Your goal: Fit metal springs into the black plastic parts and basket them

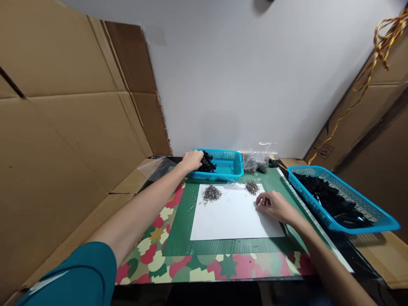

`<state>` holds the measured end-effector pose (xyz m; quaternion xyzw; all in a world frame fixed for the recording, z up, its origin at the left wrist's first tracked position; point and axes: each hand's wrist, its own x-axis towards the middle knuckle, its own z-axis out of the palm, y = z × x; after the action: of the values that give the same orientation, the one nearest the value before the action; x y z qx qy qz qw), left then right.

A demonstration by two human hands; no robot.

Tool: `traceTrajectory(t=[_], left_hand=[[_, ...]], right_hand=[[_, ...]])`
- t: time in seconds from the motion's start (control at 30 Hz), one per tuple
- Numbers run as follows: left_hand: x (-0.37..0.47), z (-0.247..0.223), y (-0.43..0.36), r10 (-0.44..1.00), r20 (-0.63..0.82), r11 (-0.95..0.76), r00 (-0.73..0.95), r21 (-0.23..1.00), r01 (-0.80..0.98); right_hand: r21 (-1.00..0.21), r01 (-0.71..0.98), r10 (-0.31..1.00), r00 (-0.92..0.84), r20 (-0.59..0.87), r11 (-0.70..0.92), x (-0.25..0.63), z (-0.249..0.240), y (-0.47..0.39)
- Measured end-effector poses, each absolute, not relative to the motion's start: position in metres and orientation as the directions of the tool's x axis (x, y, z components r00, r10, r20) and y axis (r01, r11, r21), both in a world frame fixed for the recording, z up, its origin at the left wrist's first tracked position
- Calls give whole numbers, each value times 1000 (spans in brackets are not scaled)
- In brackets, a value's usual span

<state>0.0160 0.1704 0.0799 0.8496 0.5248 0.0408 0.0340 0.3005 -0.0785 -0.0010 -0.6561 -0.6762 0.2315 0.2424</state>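
Observation:
My left hand [192, 160] reaches over the left end of a blue plastic basket [237, 173], right at a heap of black, slim pieces [208, 163]. Its fingers curl downward, and what they hold is hidden. Above the right part of a white sheet of paper [229, 221] is my right hand [273, 205], thumb and fingers drawn together. Anything between those fingertips is too small to make out. Near it lies a small pile of tiny metal parts [251, 187]. A larger pile of similar metal parts [211, 194] sits on the paper's upper left.
A second blue basket [366, 208] full of black pieces stands at the right. Clear bags of small metal parts [256, 163] lie against the back wall. Cardboard walls [63, 127] close in both sides. A green mat [178, 225] lies under the paper; twisted yellow wire [363, 91] hangs at right.

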Motion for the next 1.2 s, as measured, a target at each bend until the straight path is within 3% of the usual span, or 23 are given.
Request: traceTrajectory(t=[0.23,0.37,0.43,0.5,0.7,1.0,1.2], left_hand=[[6,100,153,827,256,-562,501,316,765],[3,99,104,761,254,-630,598,513,583],[3,86,73,667,163,-469,727,850,239],[5,66,44,573,61,-242,818,965,98],[9,11,6,575,-25,125,818,991,-57],[9,-6,8,679,-140,312,720,944,-110],[5,1,2,695,-143,424,705,873,-240]], right_hand=[[-656,750,989,-140,-36,82,291,-1,-50],[-661,738,960,-264,-94,138,287,8,-35],[-664,730,947,-305,-103,163,283,11,-28],[-665,722,939,-331,-90,191,277,12,-21],[-663,689,927,-374,23,295,251,5,-11],[-610,675,901,-397,174,415,248,-11,-24],[-611,696,921,-347,175,378,241,-9,-25]])
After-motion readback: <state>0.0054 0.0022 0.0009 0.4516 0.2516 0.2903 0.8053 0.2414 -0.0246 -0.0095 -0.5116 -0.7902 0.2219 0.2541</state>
